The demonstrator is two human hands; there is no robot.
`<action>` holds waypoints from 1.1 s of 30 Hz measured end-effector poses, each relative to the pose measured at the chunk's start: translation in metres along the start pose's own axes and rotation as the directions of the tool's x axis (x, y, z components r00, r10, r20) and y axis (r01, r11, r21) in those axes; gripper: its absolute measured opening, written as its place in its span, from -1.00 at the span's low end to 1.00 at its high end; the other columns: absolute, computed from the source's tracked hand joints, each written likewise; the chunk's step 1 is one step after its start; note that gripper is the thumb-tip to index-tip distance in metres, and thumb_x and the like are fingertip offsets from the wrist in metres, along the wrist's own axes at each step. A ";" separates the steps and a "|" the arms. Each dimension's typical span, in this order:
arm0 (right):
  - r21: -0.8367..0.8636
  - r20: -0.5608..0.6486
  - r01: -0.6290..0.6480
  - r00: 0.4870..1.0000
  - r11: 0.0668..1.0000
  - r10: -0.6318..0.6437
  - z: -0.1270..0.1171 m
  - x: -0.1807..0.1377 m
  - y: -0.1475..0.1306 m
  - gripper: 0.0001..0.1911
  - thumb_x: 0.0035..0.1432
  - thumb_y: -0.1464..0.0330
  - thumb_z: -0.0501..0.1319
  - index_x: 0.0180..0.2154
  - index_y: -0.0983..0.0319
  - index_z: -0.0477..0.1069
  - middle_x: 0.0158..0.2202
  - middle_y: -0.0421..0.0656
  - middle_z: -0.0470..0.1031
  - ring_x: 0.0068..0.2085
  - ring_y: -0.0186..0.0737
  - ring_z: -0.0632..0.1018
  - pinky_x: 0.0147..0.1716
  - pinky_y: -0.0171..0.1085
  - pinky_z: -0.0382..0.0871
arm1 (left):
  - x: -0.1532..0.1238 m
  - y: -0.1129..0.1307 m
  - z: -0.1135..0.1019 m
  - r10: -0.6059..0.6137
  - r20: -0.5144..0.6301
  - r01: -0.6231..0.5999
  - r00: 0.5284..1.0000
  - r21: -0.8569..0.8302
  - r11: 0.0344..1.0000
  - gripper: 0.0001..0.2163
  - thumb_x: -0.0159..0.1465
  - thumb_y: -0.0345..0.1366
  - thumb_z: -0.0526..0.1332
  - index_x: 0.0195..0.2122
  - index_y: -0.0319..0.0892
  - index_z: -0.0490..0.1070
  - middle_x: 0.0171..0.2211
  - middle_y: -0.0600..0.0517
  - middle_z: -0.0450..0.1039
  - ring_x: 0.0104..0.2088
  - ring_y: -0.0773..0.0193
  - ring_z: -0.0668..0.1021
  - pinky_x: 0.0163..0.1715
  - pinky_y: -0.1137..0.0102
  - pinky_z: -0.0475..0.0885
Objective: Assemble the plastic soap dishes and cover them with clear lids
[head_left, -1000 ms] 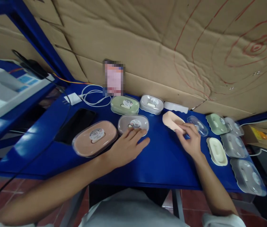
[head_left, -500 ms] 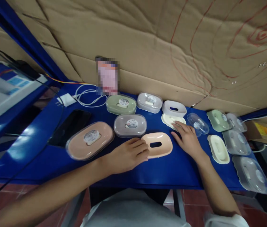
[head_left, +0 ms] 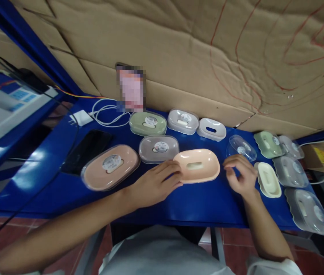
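Left hand [head_left: 153,184] on smooth oval peach tray [head_left: 197,165] (plastic), blue table [head_left: 196,202]

Both arms are bare all the way down, no sleeves over the forearms, no watch, no bracelets, no rings that I can spot. Left hand [head_left: 153,183] and right hand [head_left: 240,177] are gloveless too, nails look short and plain. At the bottom edge there's a light grey or whitish shirt [head_left: 162,252], looks like a tee, with short sleeve hems just peeking in at the lower corners by each upper arm. Fabric looks soft with a few folds, no print or logo visible.
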State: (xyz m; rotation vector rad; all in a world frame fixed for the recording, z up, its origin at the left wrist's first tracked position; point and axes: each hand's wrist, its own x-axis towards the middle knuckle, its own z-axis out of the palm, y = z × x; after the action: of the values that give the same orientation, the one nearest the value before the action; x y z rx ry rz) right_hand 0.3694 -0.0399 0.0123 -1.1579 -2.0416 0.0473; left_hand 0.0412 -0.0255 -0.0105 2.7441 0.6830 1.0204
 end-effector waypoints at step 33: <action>-0.078 0.486 0.287 0.847 0.955 -0.215 0.030 -0.002 -0.007 -0.52 0.47 0.32 0.27 0.35 0.14 0.37 0.36 -0.04 0.48 0.39 -0.03 0.46 0.33 0.07 0.39 | 0.003 -0.006 0.013 -0.027 0.210 -0.020 0.977 0.218 0.976 -0.79 0.47 -0.28 0.27 0.06 -0.23 0.45 0.06 -0.14 0.54 0.15 -0.01 0.55 0.22 0.13 0.48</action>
State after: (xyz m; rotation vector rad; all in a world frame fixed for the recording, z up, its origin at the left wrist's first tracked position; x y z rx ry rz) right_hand 0.3455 -0.0363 -0.0076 -1.0231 -2.6627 0.0541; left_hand 0.0496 -0.0182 -0.0206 2.9796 0.8077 0.6725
